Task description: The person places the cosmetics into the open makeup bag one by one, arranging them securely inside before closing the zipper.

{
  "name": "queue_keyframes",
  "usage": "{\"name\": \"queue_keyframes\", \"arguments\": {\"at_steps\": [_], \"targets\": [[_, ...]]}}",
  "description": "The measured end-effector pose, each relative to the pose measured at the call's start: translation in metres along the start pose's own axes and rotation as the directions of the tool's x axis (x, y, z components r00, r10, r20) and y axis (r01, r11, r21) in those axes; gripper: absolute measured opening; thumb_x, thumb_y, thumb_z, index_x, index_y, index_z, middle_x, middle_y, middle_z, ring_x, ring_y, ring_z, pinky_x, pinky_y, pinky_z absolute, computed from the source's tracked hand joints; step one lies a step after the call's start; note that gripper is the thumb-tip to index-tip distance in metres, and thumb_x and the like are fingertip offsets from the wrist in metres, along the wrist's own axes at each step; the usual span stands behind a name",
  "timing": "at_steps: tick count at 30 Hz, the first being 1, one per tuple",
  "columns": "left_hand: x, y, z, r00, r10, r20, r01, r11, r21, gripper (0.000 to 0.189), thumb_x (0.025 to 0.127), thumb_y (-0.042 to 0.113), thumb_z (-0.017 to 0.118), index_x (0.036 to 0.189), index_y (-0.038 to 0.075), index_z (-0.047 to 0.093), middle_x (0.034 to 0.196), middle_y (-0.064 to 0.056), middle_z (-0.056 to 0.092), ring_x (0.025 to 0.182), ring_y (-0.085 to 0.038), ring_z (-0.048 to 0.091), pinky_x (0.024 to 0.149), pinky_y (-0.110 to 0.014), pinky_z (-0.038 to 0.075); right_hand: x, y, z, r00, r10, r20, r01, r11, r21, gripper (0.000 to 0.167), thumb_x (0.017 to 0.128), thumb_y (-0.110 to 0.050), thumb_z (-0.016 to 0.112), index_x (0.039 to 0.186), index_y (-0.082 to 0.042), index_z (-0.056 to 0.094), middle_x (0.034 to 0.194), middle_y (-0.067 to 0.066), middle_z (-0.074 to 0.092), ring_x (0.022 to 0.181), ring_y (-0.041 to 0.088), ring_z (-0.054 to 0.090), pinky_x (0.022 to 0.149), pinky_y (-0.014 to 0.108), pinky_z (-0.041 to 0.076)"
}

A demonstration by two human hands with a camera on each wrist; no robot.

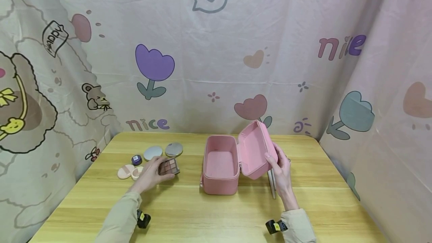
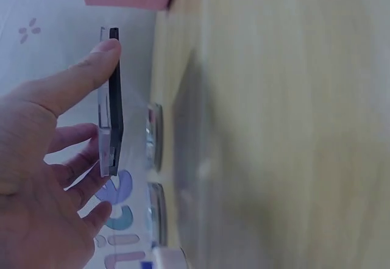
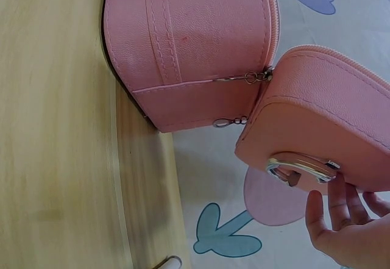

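Between thumb and fingers, my left hand [image 1: 150, 176] holds an eyeshadow palette [image 1: 170, 166] with a clear cover and several pinkish-brown pans. In the left wrist view the palette [image 2: 116, 110] is edge-on, raised off the table with its shadow beneath. A pink cosmetic case [image 1: 221, 187] stands unzipped at the middle of the table, its inside bare. My right hand [image 1: 282, 168] grips the swung-back lid [image 1: 254, 152], thumb at its rim and fingers behind. The right wrist view shows those fingertips by the lid's metal-ringed handle [image 3: 301, 162].
Left of the case lie two round silver compacts [image 1: 153, 153], a small dark-blue jar [image 1: 136, 160], a round puff with a band [image 1: 125, 171] and another small round item [image 1: 135, 174], partly behind my left hand. Pale slim sticks [image 1: 271, 186] lie beneath the lid. A printed curtain [image 1: 202, 66] borders the table.
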State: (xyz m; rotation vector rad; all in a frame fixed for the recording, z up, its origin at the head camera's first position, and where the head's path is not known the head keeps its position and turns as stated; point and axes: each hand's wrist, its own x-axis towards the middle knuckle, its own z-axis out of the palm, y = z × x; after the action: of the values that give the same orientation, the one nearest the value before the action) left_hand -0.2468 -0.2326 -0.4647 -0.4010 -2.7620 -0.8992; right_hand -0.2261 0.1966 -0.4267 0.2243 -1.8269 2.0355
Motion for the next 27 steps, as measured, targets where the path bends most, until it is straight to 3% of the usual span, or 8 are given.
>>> {"name": "queue_keyframes", "arguments": {"at_steps": [6, 11, 20, 27], "targets": [[0.009, 0.014, 0.000, 0.999, -0.027, 0.031, 0.030, 0.995, -0.098, 0.079, 0.082, 0.033, 0.083, 0.143, -0.004, 0.049, 0.138, -0.028, 0.051, 0.129, -0.048, 0.048, 0.107, -0.068, 0.042, 0.000, 0.000, 0.000, 1.000, 0.000, -0.009, 0.000, 1.000, -0.005, 0.053, 0.097, -0.001, 0.055, 0.148, 0.003, 0.043, 0.127, -0.009, 0.060, 0.112, 0.007, 0.062, 0.091, 0.019, 0.056], [0.020, 0.029, -0.003, 0.999, 0.000, 0.039, 0.005, 0.991, -0.132, 0.078, 0.083, 0.035, 0.082, 0.144, -0.001, 0.049, 0.147, -0.028, 0.045, 0.141, -0.052, 0.035, 0.110, -0.073, 0.034, 0.000, 0.000, 0.001, 1.000, -0.007, -0.014, 0.007, 1.000, -0.004, 0.052, 0.097, -0.002, 0.055, 0.147, 0.004, 0.044, 0.126, -0.007, 0.060, 0.111, 0.007, 0.062, 0.090, 0.018, 0.056], [0.038, 0.061, -0.006, 0.998, 0.043, 0.043, -0.034, 0.983, -0.182, 0.078, 0.081, 0.033, 0.084, 0.143, 0.001, 0.050, 0.140, -0.025, 0.050, 0.129, -0.044, 0.047, 0.108, -0.066, 0.042, 0.001, 0.000, 0.000, 1.000, -0.008, -0.012, 0.008, 1.000, -0.011, 0.052, 0.096, -0.001, 0.055, 0.147, 0.003, 0.045, 0.125, -0.010, 0.061, 0.112, 0.008, 0.062, 0.090, 0.019, 0.056], [0.052, 0.083, -0.005, 0.996, 0.059, 0.066, -0.047, 0.984, -0.170, 0.077, 0.080, 0.032, 0.085, 0.143, 0.003, 0.052, 0.139, -0.024, 0.052, 0.127, -0.043, 0.049, 0.108, -0.065, 0.041, 0.000, 0.001, 0.000, 1.000, -0.004, -0.009, 0.004, 1.000, -0.011, 0.052, 0.097, -0.002, 0.055, 0.147, 0.003, 0.044, 0.125, -0.011, 0.061, 0.111, 0.009, 0.063, 0.090, 0.019, 0.057]]}}
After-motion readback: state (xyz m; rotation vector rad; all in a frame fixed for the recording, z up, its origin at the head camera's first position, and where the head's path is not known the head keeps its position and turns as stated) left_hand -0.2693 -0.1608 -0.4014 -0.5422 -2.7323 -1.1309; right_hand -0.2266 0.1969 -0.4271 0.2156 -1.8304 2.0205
